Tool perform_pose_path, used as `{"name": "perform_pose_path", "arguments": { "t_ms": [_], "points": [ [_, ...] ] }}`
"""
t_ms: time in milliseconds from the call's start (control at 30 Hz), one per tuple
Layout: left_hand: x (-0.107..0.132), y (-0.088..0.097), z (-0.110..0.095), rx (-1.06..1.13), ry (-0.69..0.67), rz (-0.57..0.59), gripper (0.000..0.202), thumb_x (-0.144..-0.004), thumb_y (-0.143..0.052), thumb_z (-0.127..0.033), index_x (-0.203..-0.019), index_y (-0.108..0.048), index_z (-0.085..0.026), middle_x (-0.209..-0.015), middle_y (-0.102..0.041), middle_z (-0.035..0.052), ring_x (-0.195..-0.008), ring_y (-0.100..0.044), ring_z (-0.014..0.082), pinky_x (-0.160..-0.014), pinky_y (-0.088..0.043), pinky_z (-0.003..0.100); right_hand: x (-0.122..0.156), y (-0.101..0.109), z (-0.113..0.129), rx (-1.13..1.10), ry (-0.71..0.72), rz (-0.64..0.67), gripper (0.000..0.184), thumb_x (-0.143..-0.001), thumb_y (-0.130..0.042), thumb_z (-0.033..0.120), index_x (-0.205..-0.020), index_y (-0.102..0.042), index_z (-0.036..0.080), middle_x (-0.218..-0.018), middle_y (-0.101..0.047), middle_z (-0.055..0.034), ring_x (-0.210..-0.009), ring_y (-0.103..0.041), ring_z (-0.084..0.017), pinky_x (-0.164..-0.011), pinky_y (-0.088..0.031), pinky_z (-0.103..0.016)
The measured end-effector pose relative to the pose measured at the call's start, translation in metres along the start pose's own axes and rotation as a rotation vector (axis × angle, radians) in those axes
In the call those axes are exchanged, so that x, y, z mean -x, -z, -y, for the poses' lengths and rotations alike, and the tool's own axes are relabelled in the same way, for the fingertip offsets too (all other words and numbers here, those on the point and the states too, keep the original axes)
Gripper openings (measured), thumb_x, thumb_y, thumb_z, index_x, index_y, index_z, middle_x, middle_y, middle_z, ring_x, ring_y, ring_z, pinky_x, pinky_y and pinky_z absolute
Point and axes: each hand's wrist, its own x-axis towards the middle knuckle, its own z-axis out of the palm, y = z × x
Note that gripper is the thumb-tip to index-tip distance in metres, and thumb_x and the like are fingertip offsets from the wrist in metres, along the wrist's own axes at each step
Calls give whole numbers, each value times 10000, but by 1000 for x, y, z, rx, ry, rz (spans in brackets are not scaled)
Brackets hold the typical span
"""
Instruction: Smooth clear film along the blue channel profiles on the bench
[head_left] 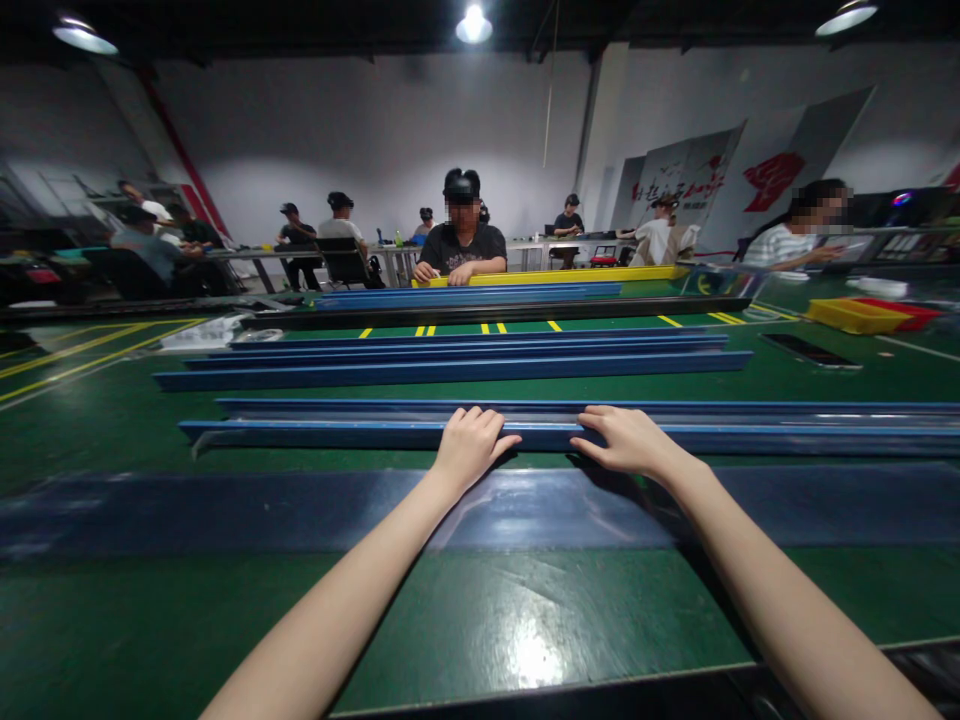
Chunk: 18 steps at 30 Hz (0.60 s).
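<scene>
While both arms reach toward 12 o'clock, the left hand [469,445] curls around the rail [300,432]; the right hand [626,440], at its 3 o'clock, lies flat on it.

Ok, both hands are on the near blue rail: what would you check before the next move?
1. Left hand on the near blue rail: ok, fingers curled over it.
2. Right hand on the same rail: ok, laid flatter.
3. Grip closed: cannot tell, fingertips hidden.
4. Rail flat on the green table: ok where visible; its right end leaves the frame.
5. Room beyond: not ok, other blue rails lie parallel just past it.
</scene>
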Motion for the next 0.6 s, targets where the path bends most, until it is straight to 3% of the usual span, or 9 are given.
{"name": "perform_pose_path", "arguments": {
  "t_ms": [600],
  "points": [
    [0, -1, 0, -8, 11, -2, 342, -838, -431, -468, -715, -539, -168, -687, -603, 27, -674, -516, 167, -607, -286, 288, 0, 1, 1, -17, -2, 5, 347, -841, -362, 423, -910, -590, 171, -924, -606, -83, -809, -579, -191, -639, -357, -254]
  ]
}}
